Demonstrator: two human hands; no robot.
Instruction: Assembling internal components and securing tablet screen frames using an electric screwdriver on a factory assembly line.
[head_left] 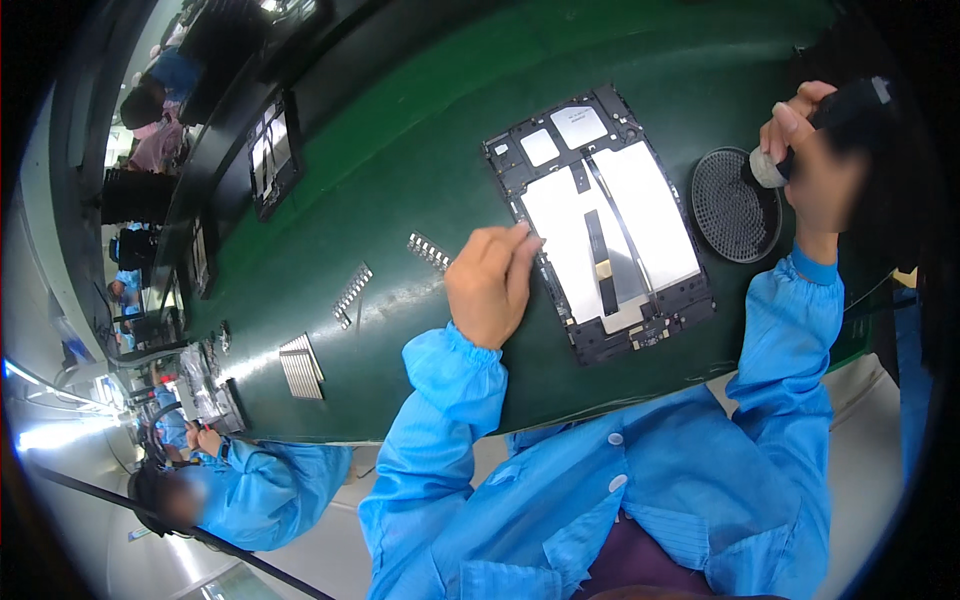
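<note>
An opened tablet-like device (668, 225), black-framed with large white panels and flat dark ribbon cables, lies in front of me. My left hand (490, 278) is at its left edge, thumb and forefinger pinched together. Whatever sits between those fingertips is too small to make out. Off to the right, my right hand (822, 175) is wrapped round a black cylindrical handheld tool (850, 112) with a pale rounded end. That end hangs over a round black dish (737, 222) with a fine gridded surface. Part of the tool blends into the dark background.
Left of my left hand lie strips of small metal parts (353, 294), (428, 250) and a stack of pale strips (301, 367). More black device frames (270, 155) stand along the far left side. A co-worker in a blue coat (270, 490) sits at the left on the green table (400, 170).
</note>
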